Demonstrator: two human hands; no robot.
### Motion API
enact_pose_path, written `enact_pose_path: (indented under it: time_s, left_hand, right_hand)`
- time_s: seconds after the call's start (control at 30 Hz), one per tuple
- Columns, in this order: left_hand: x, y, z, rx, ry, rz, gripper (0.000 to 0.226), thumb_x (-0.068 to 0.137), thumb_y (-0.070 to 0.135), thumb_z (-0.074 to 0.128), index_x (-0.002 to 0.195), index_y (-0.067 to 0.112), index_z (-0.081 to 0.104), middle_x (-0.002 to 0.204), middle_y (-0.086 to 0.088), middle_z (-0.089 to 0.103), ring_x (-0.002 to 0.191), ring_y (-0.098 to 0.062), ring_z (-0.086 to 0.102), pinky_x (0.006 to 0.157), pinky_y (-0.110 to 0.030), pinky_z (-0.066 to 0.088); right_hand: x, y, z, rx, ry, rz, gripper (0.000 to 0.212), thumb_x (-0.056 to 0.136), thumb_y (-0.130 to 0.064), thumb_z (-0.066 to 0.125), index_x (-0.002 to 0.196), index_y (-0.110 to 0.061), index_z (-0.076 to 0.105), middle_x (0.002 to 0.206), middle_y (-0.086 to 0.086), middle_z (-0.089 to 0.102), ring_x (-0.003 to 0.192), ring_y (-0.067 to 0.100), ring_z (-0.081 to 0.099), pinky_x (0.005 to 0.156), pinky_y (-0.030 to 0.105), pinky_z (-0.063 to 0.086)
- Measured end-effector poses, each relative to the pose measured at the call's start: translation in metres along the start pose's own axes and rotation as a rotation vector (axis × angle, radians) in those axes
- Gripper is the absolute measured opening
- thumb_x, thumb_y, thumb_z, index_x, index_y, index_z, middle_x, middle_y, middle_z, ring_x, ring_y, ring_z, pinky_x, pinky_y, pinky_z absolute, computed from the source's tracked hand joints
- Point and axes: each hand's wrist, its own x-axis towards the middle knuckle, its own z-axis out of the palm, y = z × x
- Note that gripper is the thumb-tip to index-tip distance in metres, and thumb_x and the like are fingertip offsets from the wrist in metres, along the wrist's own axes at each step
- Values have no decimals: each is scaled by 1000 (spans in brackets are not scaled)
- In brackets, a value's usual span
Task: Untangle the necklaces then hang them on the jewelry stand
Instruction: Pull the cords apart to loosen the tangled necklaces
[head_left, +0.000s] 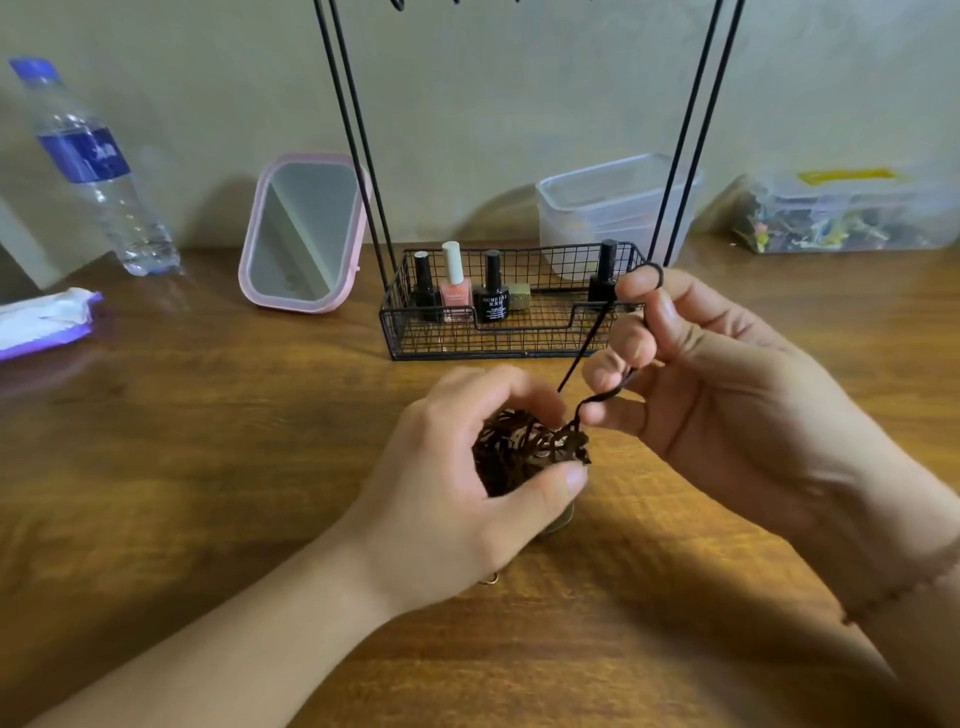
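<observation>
Dark brown necklace cords bunched in a tight clump, held just above the tabletop in front of the jewelry stand. Left hand closed around the clump, thumb pressing from the front. Right hand pinching one loose strand, drawn up and looped over a raised fingertip.

Possible trouble: pulling this strand too strongly probably tightens the knots inside the clump instead of opening them. Something metallic, maybe a pendant, hidden under the left hand; may catch on the cords or drop. Nothing seen hanging on the stand, though the top is cut off.

Wire basket of the stand: four nail polish bottles and a small gold block. Behind, a clear plastic box, seemingly empty. Far right, a clear container with small colourful items, too blurred to name.
</observation>
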Motion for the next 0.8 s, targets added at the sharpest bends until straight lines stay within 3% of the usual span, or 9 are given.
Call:
enact_pose_path:
  time_s: [0.13, 0.3, 0.4, 0.5, 0.57, 0.63, 0.7, 0.8]
  left_hand:
    - [1, 1, 4, 18, 30, -19, 28, 77, 41, 73, 103, 30, 71, 100, 18, 68, 105, -10, 63, 87, -30, 52]
    - [4, 0, 1, -110, 39, -10, 17, 83, 14, 77, 97, 23, 71, 90, 16, 74, 90, -5, 70, 78, -12, 49]
    - [5, 1, -2, -163, 24, 0, 16, 85, 8, 73, 96, 20, 68, 87, 14, 72, 87, -6, 70, 75, -10, 49]
    - [4, 2, -4, -227, 3, -1, 14, 87, 8, 70, 94, 18, 65, 81, 9, 72, 82, -8, 71, 71, -10, 49]
    - [4, 1, -5, -264, -10, -8, 14, 88, 10, 69, 91, 21, 61, 75, 5, 71, 75, -8, 69, 68, -12, 48]
    - [4, -1, -6, -281, -35, -22, 13, 87, 13, 67, 89, 23, 59, 74, 1, 69, 72, -10, 67, 65, -14, 48]
    - [5, -4, -7, -278, -73, -33, 12, 88, 15, 65, 89, 24, 57, 78, 2, 68, 77, -12, 67, 67, -14, 49]
    - [6, -9, -9, -282, -130, -44, 11, 89, 17, 63, 89, 24, 56, 92, -2, 67, 91, -18, 65, 78, -20, 51]
  right_hand:
    - [0, 1, -1, 39, -12, 7, 19, 94, -16, 45, 98, -16, 64, 67, 1, 53, 69, 19, 57, 67, 38, 55]
    - [0, -2, -1, 54, 54, 9, 20, 93, -18, 46, 102, -16, 63, 65, 0, 51, 67, 18, 56, 63, 36, 55]
    - [1, -2, -6, 15, 113, 34, 21, 93, -21, 47, 105, -14, 63, 60, -2, 40, 63, 18, 52, 60, 32, 52]
    - [0, -1, -12, -214, 149, 33, 20, 83, -24, 63, 100, -15, 68, 61, -1, 45, 63, 14, 51, 63, 27, 50]
    - [-3, -2, -17, -620, 100, -3, 22, 76, -31, 75, 91, -16, 72, 67, 1, 53, 62, 11, 49, 58, 22, 45]
    - [-5, -4, -21, -982, -61, 8, 29, 76, -44, 76, 86, -17, 73, 58, 3, 45, 54, 10, 39, 51, 17, 33]
    - [-6, -7, -21, -1085, -185, 58, 25, 79, -42, 75, 79, -17, 74, 55, 3, 55, 55, 5, 47, 55, 17, 39]
    - [-5, -11, -21, -1005, -184, 37, 15, 81, -28, 69, 68, -20, 69, 63, -9, 65, 59, -4, 56, 59, 10, 42]
